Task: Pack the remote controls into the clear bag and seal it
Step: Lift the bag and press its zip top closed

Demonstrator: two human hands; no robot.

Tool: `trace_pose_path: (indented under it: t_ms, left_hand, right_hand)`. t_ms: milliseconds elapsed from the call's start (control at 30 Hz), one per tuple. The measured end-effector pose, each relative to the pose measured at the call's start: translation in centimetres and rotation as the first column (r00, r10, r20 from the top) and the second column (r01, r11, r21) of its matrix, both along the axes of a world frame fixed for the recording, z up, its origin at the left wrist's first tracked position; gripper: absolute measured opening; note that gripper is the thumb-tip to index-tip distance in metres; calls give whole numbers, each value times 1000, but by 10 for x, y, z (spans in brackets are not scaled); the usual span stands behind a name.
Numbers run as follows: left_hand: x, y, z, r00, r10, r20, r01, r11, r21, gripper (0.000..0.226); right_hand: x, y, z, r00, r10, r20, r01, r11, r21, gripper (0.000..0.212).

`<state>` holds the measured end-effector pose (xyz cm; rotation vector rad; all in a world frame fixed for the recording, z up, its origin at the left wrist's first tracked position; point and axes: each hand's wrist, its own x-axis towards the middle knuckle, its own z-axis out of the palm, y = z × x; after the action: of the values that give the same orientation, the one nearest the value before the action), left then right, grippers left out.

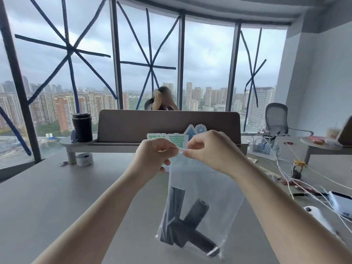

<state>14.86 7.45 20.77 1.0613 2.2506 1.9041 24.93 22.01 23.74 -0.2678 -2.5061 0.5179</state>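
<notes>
A clear bag (207, 187) hangs upright above the grey table (57, 197), its bottom close to the tabletop. Inside it lie dark remote controls (182, 223), crossed over one another at the bottom. My left hand (152, 157) pinches the bag's top strip on the left. My right hand (211, 151) pinches the same strip on the right, fingertips nearly touching those of the left hand. The bag's mouth between the fingers is mostly hidden, so I cannot tell how much of it is pressed closed.
A low partition (167, 126) with a green-and-blue sign (171, 138) stands behind the bag. A black cup (82, 126) and a tape roll (84, 159) sit at the left. White cables (285, 168), a small jar (298, 168) and white devices (341, 204) crowd the right. A person sits beyond the partition.
</notes>
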Motion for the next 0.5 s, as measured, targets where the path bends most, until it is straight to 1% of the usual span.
trace_pose_path:
  t_ms: [33,67,200,367,500]
  left_hand:
    - [0,-1,0,1000,4,1,-4,1000,9,10]
    - [0,-2,0,1000,7,7,-7,1000,15,9]
    - [-1,-3,-6,999,13,46,-14,1000,22,5]
    - [-1,-2,-10,994,-20,106,14,999,52,15]
    - [0,1,-7,995,-42,95,36,998,60,8]
  right_hand:
    - [-4,2,1,1000,-1,-10,1,1000,-17,24]
    - [-8,3,2,1000,3,-12,-4,1000,-19,22]
    - [-9,-2,2,999,31,14,-31,1000,6,20]
    - [-10,-1,3,1000,10,24,-11,999,39,17]
    - [-13,-4,4,998,59,31,-60,998,33,13]
